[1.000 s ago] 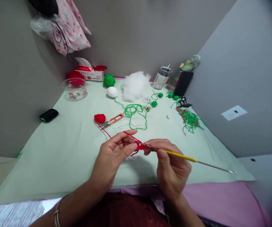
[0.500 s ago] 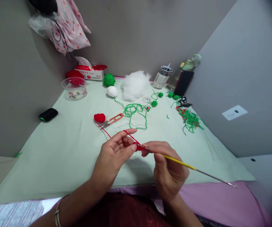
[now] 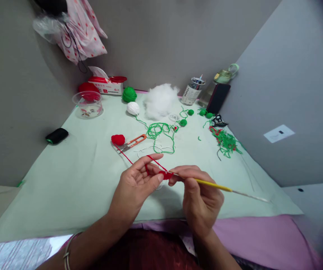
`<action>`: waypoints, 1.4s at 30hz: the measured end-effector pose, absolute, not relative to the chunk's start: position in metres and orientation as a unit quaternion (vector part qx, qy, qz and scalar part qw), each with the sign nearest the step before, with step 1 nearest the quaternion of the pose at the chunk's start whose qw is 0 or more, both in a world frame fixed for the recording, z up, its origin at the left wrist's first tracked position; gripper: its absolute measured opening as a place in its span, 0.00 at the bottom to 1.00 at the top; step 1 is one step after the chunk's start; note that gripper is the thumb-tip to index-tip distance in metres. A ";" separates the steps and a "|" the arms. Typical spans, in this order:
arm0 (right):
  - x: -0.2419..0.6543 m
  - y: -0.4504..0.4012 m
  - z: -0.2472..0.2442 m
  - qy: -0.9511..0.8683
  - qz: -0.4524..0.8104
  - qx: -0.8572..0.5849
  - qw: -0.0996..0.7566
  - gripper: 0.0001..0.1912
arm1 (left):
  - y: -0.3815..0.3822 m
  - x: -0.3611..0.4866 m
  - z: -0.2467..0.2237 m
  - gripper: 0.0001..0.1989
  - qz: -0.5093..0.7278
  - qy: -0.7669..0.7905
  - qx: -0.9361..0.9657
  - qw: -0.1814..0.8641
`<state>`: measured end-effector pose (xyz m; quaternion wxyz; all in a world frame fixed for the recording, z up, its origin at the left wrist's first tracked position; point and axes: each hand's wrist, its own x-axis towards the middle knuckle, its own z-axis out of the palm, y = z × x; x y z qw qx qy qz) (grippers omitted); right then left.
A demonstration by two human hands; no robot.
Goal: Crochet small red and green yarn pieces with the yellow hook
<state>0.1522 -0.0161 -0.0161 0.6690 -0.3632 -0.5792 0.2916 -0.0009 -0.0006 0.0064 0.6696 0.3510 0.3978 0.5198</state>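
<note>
My left hand (image 3: 135, 183) pinches a small red crocheted piece (image 3: 166, 175) between thumb and fingers, with red yarn looped over its raised index finger. That strand runs back to a red yarn ball (image 3: 118, 140) on the table. My right hand (image 3: 202, 197) grips a crochet hook (image 3: 213, 185) with a yellow handle; the hook's left end meets the red piece, and its other metal end points to the right. Orange-handled snips (image 3: 136, 140) lie beside the red ball, beyond my left hand.
On the green-covered table (image 3: 74, 176) are a plastic tub (image 3: 88, 110), white stuffing (image 3: 161, 101), green yarn ball (image 3: 129, 94), white ball (image 3: 133, 108), tangled green yarn (image 3: 226, 143), pen can (image 3: 192, 92), phone (image 3: 218, 98) and black spool (image 3: 57, 136).
The hook's free right end has swung upward and a little left, its handle now lying flatter. My right hand has tilted slightly; my left hand is almost unmoved.
</note>
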 end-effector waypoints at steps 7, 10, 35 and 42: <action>0.154 -0.014 -0.015 -0.565 0.335 -0.356 0.665 0.11 | -0.002 -0.001 0.001 0.16 0.525 0.372 0.324 0.693; 0.153 -0.015 -0.015 -0.585 0.299 -0.359 0.663 0.12 | -0.003 -0.001 0.003 0.15 0.526 0.365 0.323 0.697; 0.150 -0.016 -0.029 -0.676 0.154 -0.361 0.624 0.16 | -0.005 0.003 0.009 0.25 0.460 0.430 0.413 0.658; 0.155 -0.010 -0.027 -0.532 0.357 -0.362 0.677 0.10 | -0.003 0.000 0.002 0.22 0.502 0.387 0.346 0.692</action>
